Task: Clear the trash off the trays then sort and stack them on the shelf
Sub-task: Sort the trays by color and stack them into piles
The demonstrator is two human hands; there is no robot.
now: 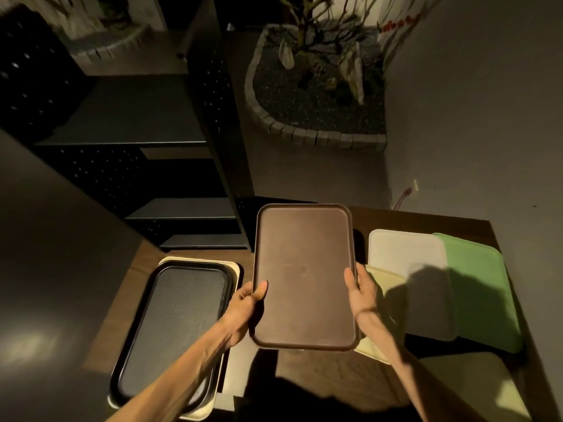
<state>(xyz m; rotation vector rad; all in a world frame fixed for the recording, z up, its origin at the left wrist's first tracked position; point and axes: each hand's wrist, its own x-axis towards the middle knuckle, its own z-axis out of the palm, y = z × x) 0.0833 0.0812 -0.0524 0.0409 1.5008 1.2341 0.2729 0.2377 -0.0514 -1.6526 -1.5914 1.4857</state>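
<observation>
1. Brown tray (304, 275) is up in the air over the wooden table (426, 223), long axis pointing away from the person, top face to the camera, surface bare.
2. Left hand (248, 303) grips the tray's left long edge: thumb on top of the rim, fingers wrapped under it.
3. Right hand (362, 295) does the same on the right long edge, thumb on top, fingers hidden below. Both hands closed on the tray, both at about mid-length.
4. Left of the held tray: black tray (176, 333) with a ribbed surface lying on the table, stacked on a cream tray (234, 266) whose rim shows around its far and right sides. The left forearm crosses over the near end of this stack.
5. Right of the held tray: white tray (402, 251) flat on the table, a green tray (484, 293) on its right side, which of the two lies on top cannot tell. A pale yellow tray (387, 284) sits partly under the right wrist and the brown tray's near right corner. Hand and tray shadows fall across this group.
6. Black shelf unit (182, 141) with perforated side panels stands beyond the table, to the far left; its visible shelves are bare.
7. Stone-edged planter (307, 129) with bare branches is on the floor behind the table.
</observation>
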